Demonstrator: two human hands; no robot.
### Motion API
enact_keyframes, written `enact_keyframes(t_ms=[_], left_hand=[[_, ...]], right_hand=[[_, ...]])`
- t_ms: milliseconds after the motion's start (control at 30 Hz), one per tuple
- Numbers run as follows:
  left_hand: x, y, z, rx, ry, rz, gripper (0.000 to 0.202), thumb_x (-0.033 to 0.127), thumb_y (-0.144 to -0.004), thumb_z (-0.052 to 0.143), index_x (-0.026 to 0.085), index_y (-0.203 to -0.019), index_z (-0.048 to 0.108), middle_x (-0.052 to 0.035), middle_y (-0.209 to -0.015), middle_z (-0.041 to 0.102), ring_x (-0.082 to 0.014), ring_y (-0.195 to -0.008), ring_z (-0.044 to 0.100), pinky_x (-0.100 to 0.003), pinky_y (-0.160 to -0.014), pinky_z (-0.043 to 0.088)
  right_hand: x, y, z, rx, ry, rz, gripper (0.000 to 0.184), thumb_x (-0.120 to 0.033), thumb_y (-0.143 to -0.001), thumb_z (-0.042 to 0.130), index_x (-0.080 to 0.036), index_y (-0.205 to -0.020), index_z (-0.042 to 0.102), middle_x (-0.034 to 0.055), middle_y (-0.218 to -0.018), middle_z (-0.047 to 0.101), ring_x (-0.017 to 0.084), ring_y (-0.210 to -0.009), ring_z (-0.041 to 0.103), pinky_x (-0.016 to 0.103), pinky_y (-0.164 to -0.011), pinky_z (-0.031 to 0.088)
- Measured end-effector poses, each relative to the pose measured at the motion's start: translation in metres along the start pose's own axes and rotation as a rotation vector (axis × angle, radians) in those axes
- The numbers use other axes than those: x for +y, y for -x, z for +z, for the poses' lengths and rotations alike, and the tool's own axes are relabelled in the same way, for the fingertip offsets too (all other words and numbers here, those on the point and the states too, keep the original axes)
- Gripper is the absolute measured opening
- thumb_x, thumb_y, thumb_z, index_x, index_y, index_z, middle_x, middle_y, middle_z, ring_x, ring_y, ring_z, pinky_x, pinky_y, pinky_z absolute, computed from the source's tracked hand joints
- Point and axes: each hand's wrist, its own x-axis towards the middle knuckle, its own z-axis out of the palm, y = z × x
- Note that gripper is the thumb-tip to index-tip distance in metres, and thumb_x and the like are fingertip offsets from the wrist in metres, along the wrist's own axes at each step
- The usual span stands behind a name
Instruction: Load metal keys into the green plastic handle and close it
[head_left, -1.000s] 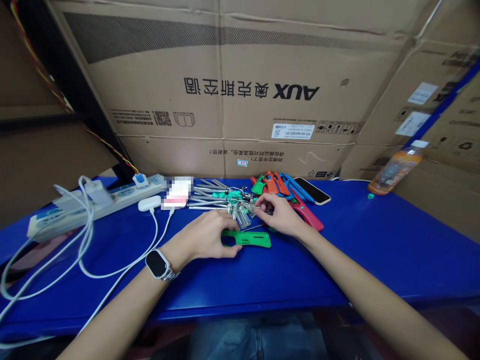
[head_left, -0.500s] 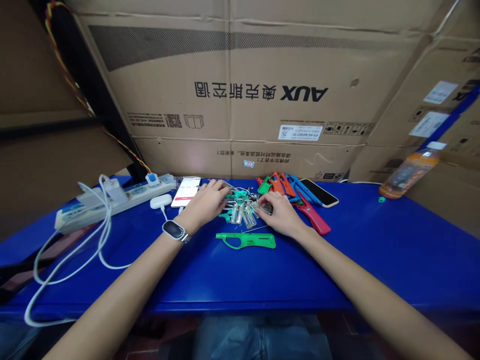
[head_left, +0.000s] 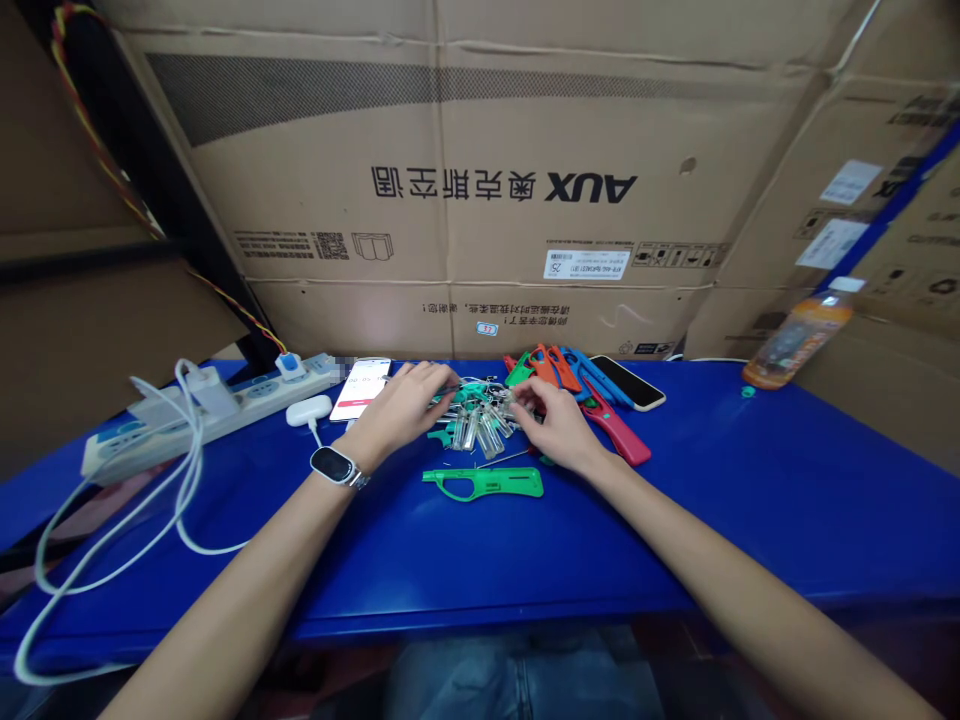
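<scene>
My left hand (head_left: 411, 405) rests at the left edge of a pile of small parts, thumb and bent fingers apart, with nothing visible between them. The pile holds several clear plastic fuel tanks (head_left: 489, 436), green trigger pieces (head_left: 469, 394) and thin metal bits. At the pile's right edge, my right hand (head_left: 561, 428) has its fingers curled and the fingertips close together by the clear tanks; what they pinch is too small to make out. In front of the pile lies a green lighter shell (head_left: 495, 483), its hollow side up.
Red, orange, green and blue lighter shells (head_left: 555, 368) lie behind my right hand, beside a dark phone (head_left: 630, 384). An orange drink bottle (head_left: 801, 340) stands farther right. At left are a lit phone (head_left: 360, 388), a power strip (head_left: 259, 398) and white cables (head_left: 196, 470). Cardboard (head_left: 495, 120) walls the back.
The view has shifted slightly, so everything sits a little farther left. My right hand's fingertips have moved slightly up along the pile's edge. The green shell lies where it was.
</scene>
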Motion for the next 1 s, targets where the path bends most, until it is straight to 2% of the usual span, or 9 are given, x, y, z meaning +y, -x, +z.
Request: enact_keyframes(t_ms=[133, 233, 300, 433, 533, 600, 800, 1000], left_hand=[[0.009, 0.002, -0.004, 0.027, 0.154, 0.002, 0.025, 0.024, -0.101, 0.035, 0.021, -0.119, 0.052, -0.0091, -0.112, 0.06, -0.0215, -0.099, 0.061, -0.036, -0.086, 0.048], [0.016, 0.004, -0.008, 0.019, 0.172, -0.01, 0.028, 0.025, -0.101, 0.034, 0.021, -0.122, 0.052, -0.0096, -0.114, 0.059, -0.022, -0.099, 0.063, -0.037, -0.085, 0.05], [0.019, 0.007, -0.011, 0.002, 0.16, -0.009, 0.028, 0.028, -0.101, 0.036, 0.022, -0.122, 0.053, -0.0091, -0.115, 0.06, -0.0221, -0.099, 0.063, -0.036, -0.084, 0.05], [0.023, 0.013, -0.016, -0.02, 0.141, 0.006, 0.028, 0.033, -0.101, 0.037, 0.021, -0.118, 0.056, -0.0085, -0.114, 0.062, -0.0224, -0.099, 0.063, -0.036, -0.084, 0.05], [0.024, 0.016, -0.018, -0.059, 0.14, -0.007, 0.029, 0.034, -0.101, 0.037, 0.02, -0.112, 0.06, -0.0076, -0.108, 0.065, -0.0214, -0.091, 0.064, -0.035, -0.078, 0.049], [0.023, 0.017, -0.019, -0.083, 0.137, -0.019, 0.027, 0.032, -0.1, 0.039, 0.021, -0.108, 0.061, -0.0067, -0.103, 0.067, -0.0213, -0.088, 0.064, -0.034, -0.077, 0.047], [0.025, 0.018, -0.024, -0.102, 0.143, -0.088, 0.023, 0.028, -0.092, 0.046, 0.02, -0.098, 0.067, -0.0049, -0.094, 0.07, -0.0206, -0.075, 0.062, -0.031, -0.067, 0.043], [0.029, 0.024, -0.027, -0.154, 0.178, -0.157, 0.019, 0.027, -0.087, 0.05, 0.017, -0.093, 0.066, -0.0038, -0.08, 0.066, -0.0176, -0.066, 0.057, -0.029, -0.06, 0.038]], right_hand=[[-0.003, 0.002, -0.001, 0.045, -0.032, 0.015, 0.012, -0.025, -0.087, 0.05, -0.02, -0.097, 0.054, 0.003, -0.083, 0.062, 0.017, -0.074, 0.058, 0.031, -0.07, 0.046], [-0.007, 0.004, -0.002, 0.028, 0.01, 0.029, 0.016, -0.025, -0.088, 0.046, -0.02, -0.103, 0.052, 0.0025, -0.083, 0.06, 0.017, -0.069, 0.055, 0.03, -0.065, 0.043], [-0.008, 0.005, -0.002, 0.008, 0.014, 0.029, 0.02, -0.028, -0.087, 0.051, -0.02, -0.105, 0.051, 0.0029, -0.085, 0.061, 0.018, -0.071, 0.056, 0.031, -0.067, 0.043], [-0.01, 0.008, -0.003, -0.044, -0.082, 0.023, 0.025, -0.029, -0.083, 0.059, -0.02, -0.105, 0.055, 0.0021, -0.089, 0.064, 0.017, -0.075, 0.058, 0.03, -0.071, 0.043], [-0.011, 0.009, -0.004, -0.118, -0.168, 0.065, 0.014, -0.03, -0.082, 0.061, -0.018, -0.09, 0.059, -0.0024, -0.072, 0.056, 0.013, -0.063, 0.049, 0.026, -0.061, 0.038], [-0.012, 0.01, -0.005, -0.178, -0.237, 0.08, 0.017, -0.033, -0.081, 0.064, -0.018, -0.081, 0.058, -0.0038, -0.067, 0.05, 0.011, -0.06, 0.043, 0.025, -0.058, 0.034], [-0.021, 0.012, -0.009, -0.338, -0.373, 0.113, 0.022, -0.037, -0.079, 0.068, -0.017, -0.085, 0.061, -0.0036, -0.068, 0.047, 0.011, -0.06, 0.039, 0.026, -0.059, 0.033], [-0.024, 0.013, -0.006, -0.379, -0.411, 0.154, 0.023, -0.039, -0.081, 0.066, -0.017, -0.079, 0.058, -0.0038, -0.066, 0.043, 0.011, -0.06, 0.037, 0.026, -0.058, 0.031]])
